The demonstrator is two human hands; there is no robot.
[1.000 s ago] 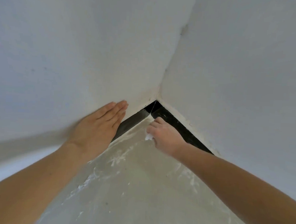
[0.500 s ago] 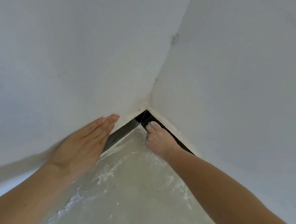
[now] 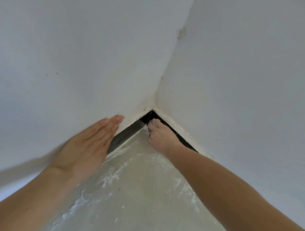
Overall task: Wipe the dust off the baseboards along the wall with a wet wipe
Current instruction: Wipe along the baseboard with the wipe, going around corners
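A black baseboard (image 3: 125, 135) runs along the foot of the left wall and meets a second black baseboard (image 3: 182, 140) under the right wall at the room corner. My right hand (image 3: 160, 136) grips a small white wet wipe (image 3: 154, 121) and presses it against the baseboard right at the corner. Most of the wipe is hidden inside my fingers. My left hand (image 3: 88, 147) lies flat on the left wall, fingers straight and together, just above the left baseboard.
Two white plastered walls (image 3: 80, 58) close in the corner. The grey floor (image 3: 140, 194) below carries white dusty smears and a few dark specks. A rough patch (image 3: 181, 33) marks the corner seam higher up.
My right hand has slid with the wipe along the right baseboard into the corner. My left hand has stayed flat on the left wall.
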